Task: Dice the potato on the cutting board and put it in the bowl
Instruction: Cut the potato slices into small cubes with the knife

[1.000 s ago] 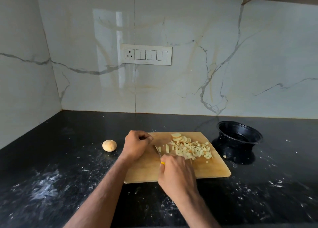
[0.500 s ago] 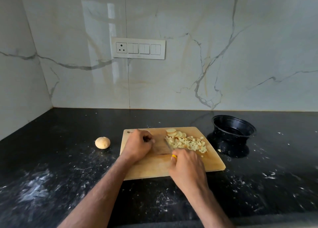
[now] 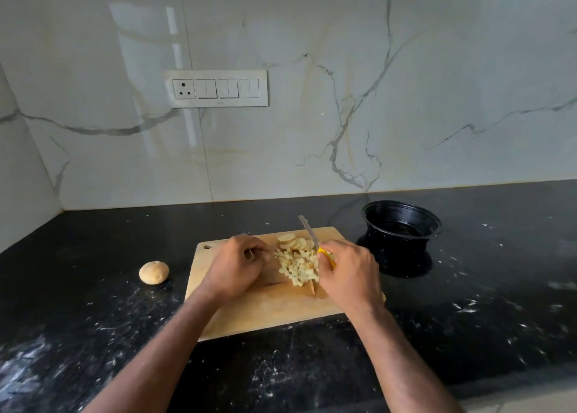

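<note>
A wooden cutting board lies on the black counter. On it sits a heap of diced potato, with a few potato slices just behind. My right hand grips a yellow-handled knife at the right of the heap, blade pointing up and away. My left hand rests on the board at the left of the heap, fingers curled; whether it holds anything is hidden. A black bowl stands to the right of the board.
A whole unpeeled potato lies on the counter left of the board. The black counter carries white specks. A marble backsplash with a switch panel rises behind.
My right hand has moved from the left of the diced heap to its right side, lifting the blade. The heap is pushed closer together. The camera view has shifted.
</note>
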A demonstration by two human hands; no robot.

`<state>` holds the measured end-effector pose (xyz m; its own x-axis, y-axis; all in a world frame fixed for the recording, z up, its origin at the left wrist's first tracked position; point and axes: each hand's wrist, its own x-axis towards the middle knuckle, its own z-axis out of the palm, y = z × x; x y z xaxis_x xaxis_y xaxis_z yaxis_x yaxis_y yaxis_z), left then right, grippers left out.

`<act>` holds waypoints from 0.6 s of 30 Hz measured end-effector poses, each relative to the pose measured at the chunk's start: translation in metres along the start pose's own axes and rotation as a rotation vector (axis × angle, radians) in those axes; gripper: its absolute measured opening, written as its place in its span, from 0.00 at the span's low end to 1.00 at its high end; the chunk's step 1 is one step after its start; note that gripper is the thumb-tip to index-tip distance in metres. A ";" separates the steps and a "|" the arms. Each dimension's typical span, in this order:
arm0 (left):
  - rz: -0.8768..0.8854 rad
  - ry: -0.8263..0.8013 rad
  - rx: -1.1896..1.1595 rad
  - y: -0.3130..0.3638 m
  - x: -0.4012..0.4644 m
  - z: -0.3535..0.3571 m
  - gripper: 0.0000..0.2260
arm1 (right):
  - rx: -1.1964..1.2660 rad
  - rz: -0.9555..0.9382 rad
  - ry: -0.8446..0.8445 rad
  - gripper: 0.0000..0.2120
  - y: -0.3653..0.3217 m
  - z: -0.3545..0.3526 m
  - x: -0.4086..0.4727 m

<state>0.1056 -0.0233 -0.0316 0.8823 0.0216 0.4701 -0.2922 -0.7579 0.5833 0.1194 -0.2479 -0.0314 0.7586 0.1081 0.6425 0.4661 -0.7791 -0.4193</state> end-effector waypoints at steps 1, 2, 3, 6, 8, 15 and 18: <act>0.003 -0.011 0.029 0.002 0.006 0.002 0.06 | 0.008 0.013 0.013 0.09 0.001 0.000 0.000; 0.007 -0.021 0.069 0.004 0.013 0.006 0.06 | 0.013 0.015 0.022 0.09 0.002 0.001 0.000; 0.009 -0.032 0.108 0.006 0.022 0.010 0.06 | 0.018 0.012 0.022 0.09 0.003 0.001 0.001; -0.025 -0.094 0.169 0.011 0.048 0.019 0.09 | 0.025 -0.001 -0.005 0.08 0.003 0.002 0.000; -0.045 -0.169 0.186 0.013 0.063 0.024 0.11 | 0.010 -0.005 -0.018 0.06 0.004 0.002 -0.001; -0.056 -0.331 0.203 0.009 0.090 0.031 0.14 | -0.001 -0.012 -0.043 0.07 0.004 0.004 -0.001; -0.034 -0.283 0.223 0.007 0.089 0.034 0.10 | -0.005 -0.023 -0.051 0.06 0.003 0.006 -0.001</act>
<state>0.1949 -0.0486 -0.0078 0.9665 -0.1086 0.2327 -0.2008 -0.8843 0.4215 0.1223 -0.2463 -0.0374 0.7700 0.1567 0.6184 0.4813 -0.7790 -0.4019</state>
